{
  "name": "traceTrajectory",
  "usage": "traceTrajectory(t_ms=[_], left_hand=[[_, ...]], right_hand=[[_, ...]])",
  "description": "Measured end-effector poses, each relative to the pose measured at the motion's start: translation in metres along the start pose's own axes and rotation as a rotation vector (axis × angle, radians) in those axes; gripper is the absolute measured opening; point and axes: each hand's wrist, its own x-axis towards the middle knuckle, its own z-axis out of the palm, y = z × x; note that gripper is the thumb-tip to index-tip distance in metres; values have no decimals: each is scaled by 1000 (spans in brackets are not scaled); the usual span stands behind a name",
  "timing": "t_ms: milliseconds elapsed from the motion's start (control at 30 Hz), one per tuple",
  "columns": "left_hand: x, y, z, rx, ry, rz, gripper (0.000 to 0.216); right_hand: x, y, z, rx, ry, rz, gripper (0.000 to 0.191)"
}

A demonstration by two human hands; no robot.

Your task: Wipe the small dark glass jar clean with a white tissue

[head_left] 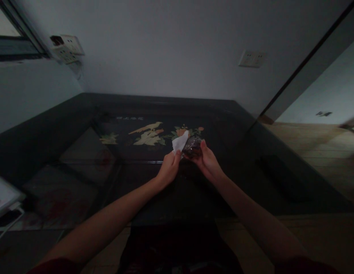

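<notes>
Between my hands, above the dark glossy tabletop [194,198], is a small dark object in shiny clear wrapping [193,147]; its kind is too dim to tell. My right hand [208,161] is closed around its right side, thumb on top. A white tissue [180,142] sticks up from my left hand [169,167], pinched between thumb and fingers. The tissue meets the left side of the wrapped object. Both hands are close together, near the flower picture on the table.
A white device with a cable [7,196] sits at the table's left edge. A dark flat object [282,178] lies on the right. Wall sockets [252,59] are on the wall behind, and more sockets [72,45] are at the left corner.
</notes>
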Motion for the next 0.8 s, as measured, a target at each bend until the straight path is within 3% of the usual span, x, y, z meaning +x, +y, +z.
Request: traceTrajectory(t_ms=[233,533,667,800], left_hand=[[-13,8,3,65,-37,187,51],[-12,10,-1,185,-82,430,52],[-6,10,-4,171,-66,400,48],[-1,9,-5,109,-31,266,46]], right_hand=[[5,-2,-4,11,58,-27,49],[-3,7,4,-68,8,43,48],[-7,10,7,-137,-12,81,47],[-10,9,9,-166,-19,115,47]])
